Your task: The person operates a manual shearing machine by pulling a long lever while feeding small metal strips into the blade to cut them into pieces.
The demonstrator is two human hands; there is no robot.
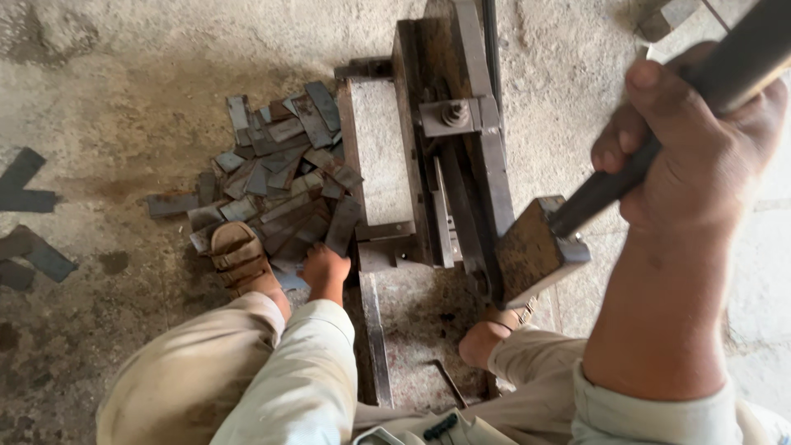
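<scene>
Head view, looking down at a lever shear [461, 189] bolted on a concrete floor [115, 74].

Right hand [700, 148]: fist wrapped fully round the dark lever handle [659, 148], fingers curled tight, thumb on top. Handle runs from upper right down into the square socket block [540, 247] at the near end of the blade arm. The arm looks lowered or close to it; exact blade position cannot be read from this angle.

Left hand [325, 268]: down low, left of the machine's frame, at the near edge of the pile of cut metal strips [280, 181]. Fingers point down into the strips; whether they pinch a piece or merely touch it cannot be told, since the sleeve and the back of the hand hide the fingertips.

Pile lies left of the shear, beside a sandalled foot [237, 257]. A few dark offcuts [33, 247] lie well apart at far left.

Judgement: step in hand is feeding stock between cuts. Next move calls for a strip placed squarely under the blade, with the left fingers clear of the edge before the lever travels.
</scene>
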